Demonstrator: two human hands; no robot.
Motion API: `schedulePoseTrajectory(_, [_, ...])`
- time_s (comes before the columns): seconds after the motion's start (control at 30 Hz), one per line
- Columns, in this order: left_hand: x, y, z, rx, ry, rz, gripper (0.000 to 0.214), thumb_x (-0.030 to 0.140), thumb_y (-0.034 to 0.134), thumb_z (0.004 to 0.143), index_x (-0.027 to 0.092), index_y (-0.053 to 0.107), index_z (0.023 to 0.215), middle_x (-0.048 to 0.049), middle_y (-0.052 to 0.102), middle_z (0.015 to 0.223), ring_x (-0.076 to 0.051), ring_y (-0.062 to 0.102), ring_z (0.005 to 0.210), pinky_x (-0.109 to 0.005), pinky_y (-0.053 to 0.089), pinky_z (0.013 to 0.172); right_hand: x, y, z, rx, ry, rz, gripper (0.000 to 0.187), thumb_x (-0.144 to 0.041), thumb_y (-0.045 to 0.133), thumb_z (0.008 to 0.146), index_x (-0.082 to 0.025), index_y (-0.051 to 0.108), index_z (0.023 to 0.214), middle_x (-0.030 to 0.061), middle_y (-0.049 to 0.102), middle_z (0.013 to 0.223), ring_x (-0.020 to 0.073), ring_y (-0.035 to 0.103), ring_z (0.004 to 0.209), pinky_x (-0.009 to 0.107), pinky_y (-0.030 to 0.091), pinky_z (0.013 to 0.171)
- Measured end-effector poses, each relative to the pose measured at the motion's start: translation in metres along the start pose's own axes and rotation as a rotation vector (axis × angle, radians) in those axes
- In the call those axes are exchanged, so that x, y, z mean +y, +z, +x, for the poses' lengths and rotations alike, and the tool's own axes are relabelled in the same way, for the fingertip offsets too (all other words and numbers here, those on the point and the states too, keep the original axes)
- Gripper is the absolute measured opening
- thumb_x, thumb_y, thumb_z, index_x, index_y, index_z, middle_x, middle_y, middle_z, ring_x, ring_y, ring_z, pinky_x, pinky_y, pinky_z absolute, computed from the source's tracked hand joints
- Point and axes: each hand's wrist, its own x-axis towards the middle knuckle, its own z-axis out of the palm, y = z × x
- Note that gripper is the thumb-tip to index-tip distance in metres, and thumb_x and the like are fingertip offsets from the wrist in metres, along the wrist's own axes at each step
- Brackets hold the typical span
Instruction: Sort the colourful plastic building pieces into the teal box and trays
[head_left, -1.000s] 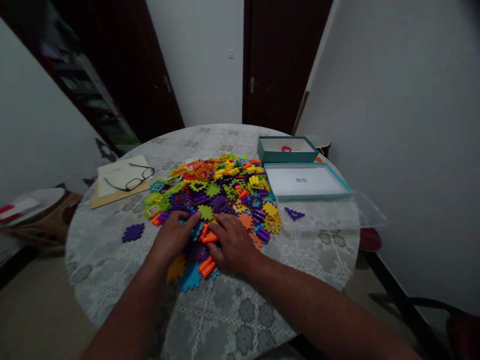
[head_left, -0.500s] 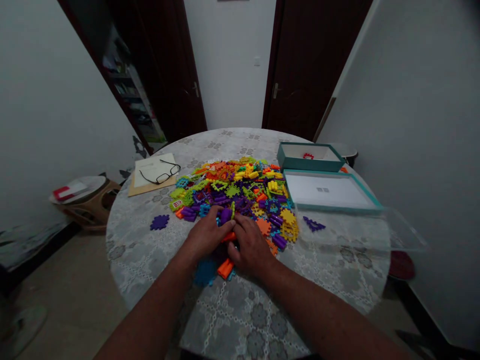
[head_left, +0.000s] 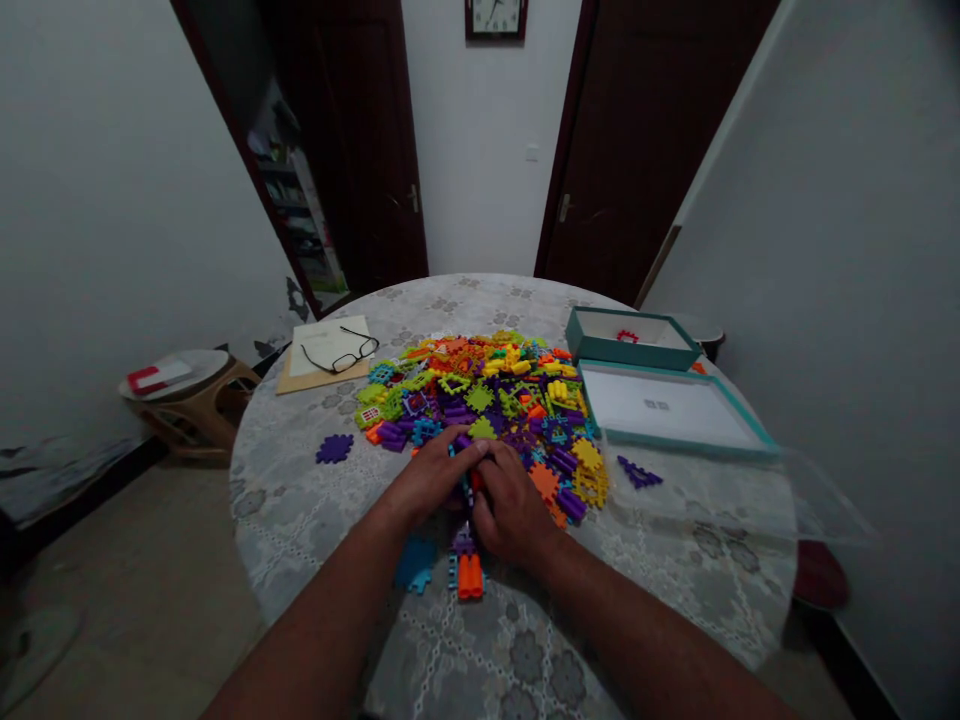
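My left hand [head_left: 429, 478] and my right hand [head_left: 512, 508] meet at the near edge of a heap of coloured plastic building pieces [head_left: 487, 395] on a round table [head_left: 315, 500]. Both hands are closed together around a joined strip of pieces [head_left: 466, 545], blue and purple with an orange end [head_left: 470, 577] sticking out towards me. A blue gear-shaped piece [head_left: 416, 564] lies on the cloth just below my left wrist.
A loose purple piece [head_left: 334, 448] lies left of the heap, another [head_left: 639, 472] to the right. A teal box [head_left: 630, 338] and its lid [head_left: 671, 408] sit at the right, glasses on a notebook [head_left: 328, 352] at the left. A stool [head_left: 189, 395] stands beside the table.
The camera has tilted up and the table sits lower in view. My hands have drawn closer together, and the joined strip now points towards me with its orange end out.
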Motion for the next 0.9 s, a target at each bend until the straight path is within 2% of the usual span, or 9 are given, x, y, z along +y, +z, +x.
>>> schedulePoseTrajectory(0.1, [-0.005,0.003,0.006,0.03,-0.043,-0.163,0.06,0.068,0.068,0.084,0.025,0.068,0.126,-0.0104,0.072,0.113,-0.022,0.067,0.084,-0.022,0.047,0.046,-0.001,-0.002,0.01,-0.01,-0.025,0.018,0.053,-0.006,0.049,0.079,-0.017,0.058,0.13,0.0181,0.053,0.143,0.0307,0.049,0.138,0.055,0.043,0.118])
schedulePoseTrajectory(0.23, [-0.008,0.005,0.016,0.098,-0.033,-0.428,0.048,0.058,0.074,0.082,0.024,0.07,0.116,-0.0058,0.071,0.105,-0.019,0.066,0.083,-0.02,0.046,0.05,0.004,-0.005,0.027,0.003,-0.1,0.104,0.057,-0.005,0.047,0.08,-0.017,0.056,0.135,0.0155,0.057,0.143,0.0276,0.051,0.139,0.052,0.042,0.12])
schedulePoseTrajectory(0.3, [-0.007,0.006,0.02,0.08,-0.013,-0.595,0.043,0.051,0.077,0.079,0.024,0.069,0.111,-0.0025,0.07,0.099,-0.017,0.065,0.079,-0.02,0.046,0.051,0.006,-0.006,0.033,0.048,-0.052,0.176,0.06,-0.005,0.045,0.084,-0.02,0.053,0.141,0.0127,0.06,0.141,0.0249,0.055,0.136,0.049,0.044,0.119])
schedulePoseTrajectory(0.4, [0.0,0.009,0.024,0.055,-0.002,-0.773,0.042,0.046,0.082,0.076,0.024,0.067,0.107,0.0008,0.067,0.09,-0.014,0.061,0.068,-0.019,0.041,0.046,0.009,-0.006,0.037,0.139,0.127,0.28,0.062,-0.007,0.045,0.091,-0.025,0.047,0.15,0.0084,0.065,0.137,0.0221,0.061,0.13,0.045,0.045,0.118])
schedulePoseTrajectory(0.5, [0.009,0.014,0.027,0.078,-0.014,-0.825,0.041,0.043,0.084,0.075,0.022,0.068,0.107,-0.0005,0.067,0.089,-0.014,0.061,0.066,-0.019,0.041,0.044,0.011,-0.008,0.038,0.217,0.261,0.353,0.063,-0.011,0.048,0.094,-0.027,0.044,0.155,0.0066,0.067,0.136,0.0225,0.061,0.131,0.046,0.043,0.12])
schedulePoseTrajectory(0.57, [0.015,0.017,0.028,0.022,-0.012,-0.829,0.04,0.041,0.083,0.077,0.02,0.07,0.108,-0.0038,0.07,0.094,-0.015,0.063,0.068,-0.02,0.042,0.045,0.012,-0.011,0.04,0.262,0.299,0.375,0.062,-0.014,0.05,0.096,-0.028,0.044,0.156,0.0061,0.066,0.139,0.0228,0.061,0.131,0.045,0.045,0.119])
schedulePoseTrajectory(0.7, [0.016,0.023,0.033,-0.121,0.002,-0.866,0.041,0.038,0.084,0.077,0.02,0.071,0.112,-0.0059,0.071,0.103,-0.017,0.066,0.073,-0.022,0.049,0.048,0.013,-0.023,0.046,0.317,0.278,0.367,0.059,-0.016,0.054,0.097,-0.029,0.048,0.154,0.0046,0.068,0.137,0.0219,0.063,0.129,0.044,0.046,0.118])
schedulePoseTrajectory(0.8, [0.007,0.03,0.035,-0.168,0.001,-0.917,0.043,0.038,0.085,0.079,0.023,0.069,0.116,-0.0057,0.069,0.109,-0.02,0.068,0.085,-0.028,0.058,0.058,0.012,-0.029,0.05,0.306,0.256,0.37,0.058,-0.017,0.055,0.099,-0.03,0.047,0.155,0.004,0.07,0.133,0.0211,0.064,0.126,0.045,0.044,0.119])
schedulePoseTrajectory(0.9, [-0.003,0.036,0.037,-0.179,0.023,-0.931,0.044,0.043,0.082,0.083,0.026,0.067,0.12,-0.0063,0.068,0.116,-0.021,0.069,0.091,-0.029,0.06,0.061,0.012,-0.028,0.054,0.287,0.248,0.338,0.058,-0.016,0.055,0.099,-0.031,0.048,0.154,0.004,0.07,0.134,0.0207,0.064,0.128,0.044,0.044,0.119])
